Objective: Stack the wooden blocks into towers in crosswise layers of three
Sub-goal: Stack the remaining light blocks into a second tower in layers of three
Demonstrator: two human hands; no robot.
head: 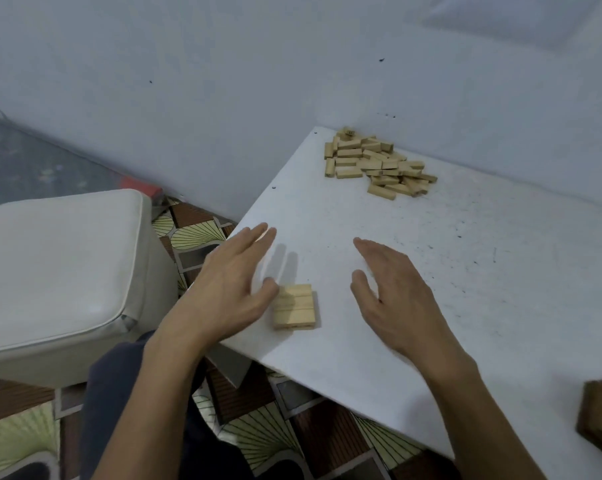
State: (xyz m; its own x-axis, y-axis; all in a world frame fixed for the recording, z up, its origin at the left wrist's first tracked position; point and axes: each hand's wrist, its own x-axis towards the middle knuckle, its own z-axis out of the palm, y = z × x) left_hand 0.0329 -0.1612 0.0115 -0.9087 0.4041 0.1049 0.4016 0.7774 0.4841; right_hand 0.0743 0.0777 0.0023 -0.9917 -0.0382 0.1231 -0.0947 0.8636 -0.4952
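Both hands were held open with fingers spread over the white table (483,278). The left hand (230,289) was placed just beside the 9 o'clock edge of a flat layer of three blocks (295,306), and the right hand (396,299) at 3 o'clock, apart from it. Loose blocks (375,164) were heaped at 1 o'clock, near the wall (292,64).

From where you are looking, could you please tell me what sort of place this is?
Probably a room in a home: a plain white table stands against a painted wall, a pale cushioned seat sits beside it, and the floor has a patterned covering.
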